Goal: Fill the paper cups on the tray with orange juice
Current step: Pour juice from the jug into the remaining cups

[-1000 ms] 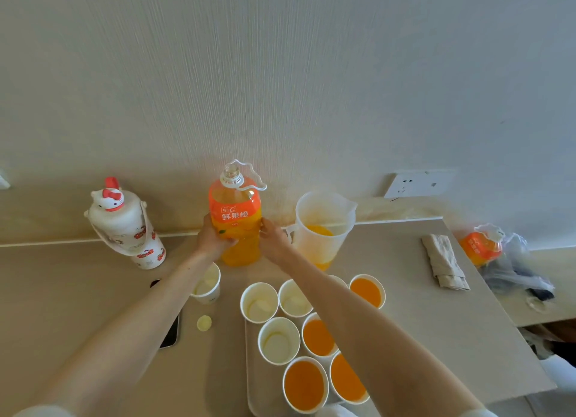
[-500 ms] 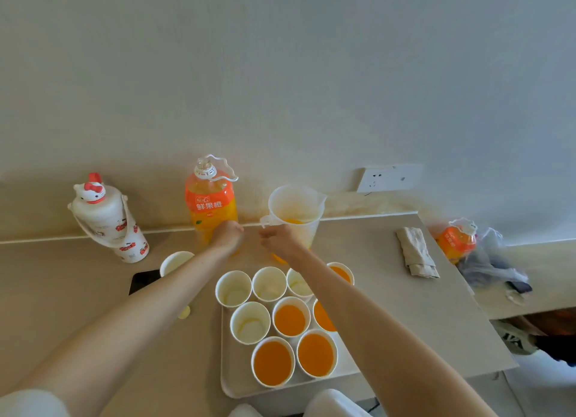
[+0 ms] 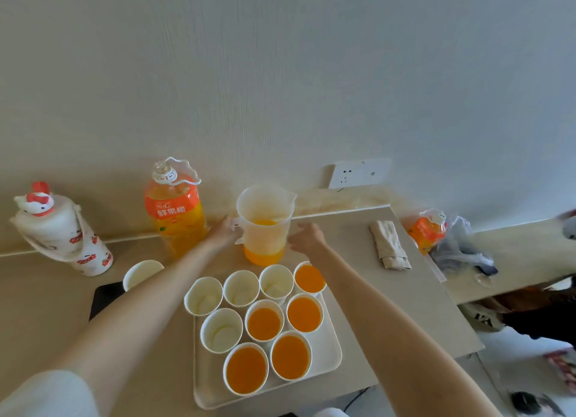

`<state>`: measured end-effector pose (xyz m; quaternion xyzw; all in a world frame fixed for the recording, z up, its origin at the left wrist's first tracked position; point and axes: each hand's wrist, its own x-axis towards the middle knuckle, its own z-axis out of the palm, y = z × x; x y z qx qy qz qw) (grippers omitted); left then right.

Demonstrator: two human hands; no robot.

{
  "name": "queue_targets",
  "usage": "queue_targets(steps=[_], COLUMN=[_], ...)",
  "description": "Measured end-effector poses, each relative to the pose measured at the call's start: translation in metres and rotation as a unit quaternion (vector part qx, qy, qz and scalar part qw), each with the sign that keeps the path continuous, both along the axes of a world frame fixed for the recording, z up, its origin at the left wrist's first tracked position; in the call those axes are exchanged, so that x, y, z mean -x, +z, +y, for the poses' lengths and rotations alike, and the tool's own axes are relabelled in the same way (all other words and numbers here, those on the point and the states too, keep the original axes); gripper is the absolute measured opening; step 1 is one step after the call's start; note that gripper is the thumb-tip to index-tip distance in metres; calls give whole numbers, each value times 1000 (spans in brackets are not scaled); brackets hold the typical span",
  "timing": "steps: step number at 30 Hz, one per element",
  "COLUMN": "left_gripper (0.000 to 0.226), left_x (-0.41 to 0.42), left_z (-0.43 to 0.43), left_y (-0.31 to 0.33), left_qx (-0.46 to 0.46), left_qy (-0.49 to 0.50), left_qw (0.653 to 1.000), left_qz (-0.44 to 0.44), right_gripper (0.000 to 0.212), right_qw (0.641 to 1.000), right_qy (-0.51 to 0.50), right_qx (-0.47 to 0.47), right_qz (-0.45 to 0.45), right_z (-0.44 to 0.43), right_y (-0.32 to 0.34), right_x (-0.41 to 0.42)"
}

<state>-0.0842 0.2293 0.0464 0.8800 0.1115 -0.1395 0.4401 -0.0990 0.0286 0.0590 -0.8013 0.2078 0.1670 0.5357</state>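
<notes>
Cups [image 3: 246, 370] are standing nine together on the tray [image 3: 207, 385], which is sitting at the table's [image 3: 389, 307] near edge. Five are holding juice [image 3: 304, 313], right and near side; four, left and far side, are standing empty. Jug [image 3: 265, 229] is standing just behind the tray, a little juice lying in it. Left hand [image 3: 223, 232] is touching its handle [image 3: 238, 229]; grip unclear. Right hand [image 3: 307, 240] is hovering, fingers loose, beside its right wall. Bottle [image 3: 174, 217] is standing left, near the back edge.
</notes>
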Motion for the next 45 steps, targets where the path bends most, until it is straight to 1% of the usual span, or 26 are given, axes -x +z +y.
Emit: queue_targets(steps=[2,3,4,6,8,10,12,15,17,20,24,27,29,32,35,37,40,42,45], left_gripper=[22,17,14,15,3,7,5,26,31,24,11,12,20,22,22,26,38,45,40], left_x=[-4,-5,-7,-11,-11,-10,-11,-11,-9,-6,-2,6,18,38,58,71,87,98,118], left_z=[2,1,0,-3,-7,-12,-14,-12,-13,-15,-15,-18,-20,-12,-7,-9,-15,-17,-12], left_y=[-6,-7,-10,-14,-16,-15,-13,-8,2,25,64,92,110,128,135,134,133,135,141], left_qx=[-18,-25,-24,-26,-44,-49,-51,-52,-50,-62,-83,-73,-51,-6,127,205,306,335,361], left_qy=[1,6,9,30,56,68,42,5,-10,-44,-93,-109,-112,-111,-58,-1,100,156,187], left_qw=[1000,999,999,998,995,993,995,996,996,991,981,978,976,977,973,958,917,893,871], left_qz=[-18,-25,-36,-56,-71,-80,-80,-70,-78,-107,-148,-164,-177,-180,-183,-199,-237,-256,-275], right_gripper=[76,79,79,79,86,91,94,97,99,106,123,130,131,128,125,124,123,123,125], right_qw=[998,995,995,994,992,991,989,986,983,977,971,962,957,948,943,939,937,937,930], right_qy=[49,68,73,76,82,68,49,38,23,15,46,34,21,26,38,46,56,56,53], right_qx=[50,66,62,57,61,56,52,55,46,57,116,131,102,51,37,24,-1,-12,-16], right_qz=[-9,-22,-31,-54,-74,-99,-129,-156,-175,-207,-206,-236,-272,-314,-328,-341,-344,-344,-363], right_z=[5,8,10,14,17,20,21,21,21,19,16,20,22,23,26,30,38,45,54], right_y=[-1,-2,0,-4,-10,-12,-13,-13,-10,1,24,42,53,65,78,86,93,95,95], right_x=[-2,-2,-1,-1,1,3,3,5,6,5,2,5,9,18,30,40,60,75,96])
